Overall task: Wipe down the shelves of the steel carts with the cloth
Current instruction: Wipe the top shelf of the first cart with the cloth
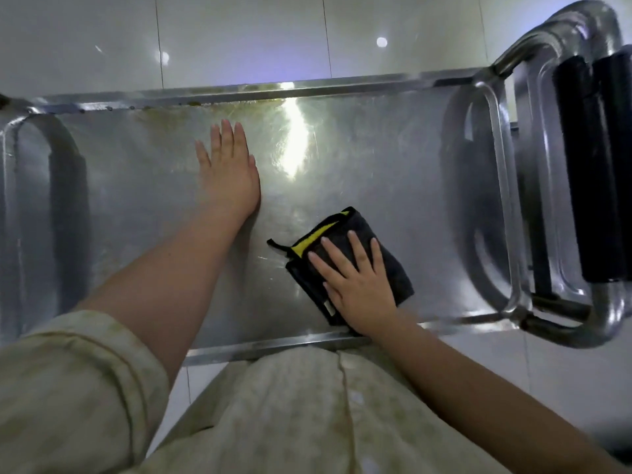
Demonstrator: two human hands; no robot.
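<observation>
I look straight down on the top shelf of a steel cart (376, 159), which fills the middle of the head view. A folded black cloth with a yellow edge (325, 234) lies on the shelf near its front edge, right of centre. My right hand (355, 285) presses flat on the cloth with straight, spread fingers. Farther back and to the left, my left hand (229, 169) rests flat on the bare steel, fingers straight and pointing away from me. Brownish stains run along the shelf's far rim (191, 107).
Tubular steel handles (499, 186) rise at the shelf's right end, and a second cart's handles with black foam grips (595, 172) nest just beyond. A similar steel loop (10, 159) stands at the left end. Glossy white floor tiles (239, 39) surround the cart.
</observation>
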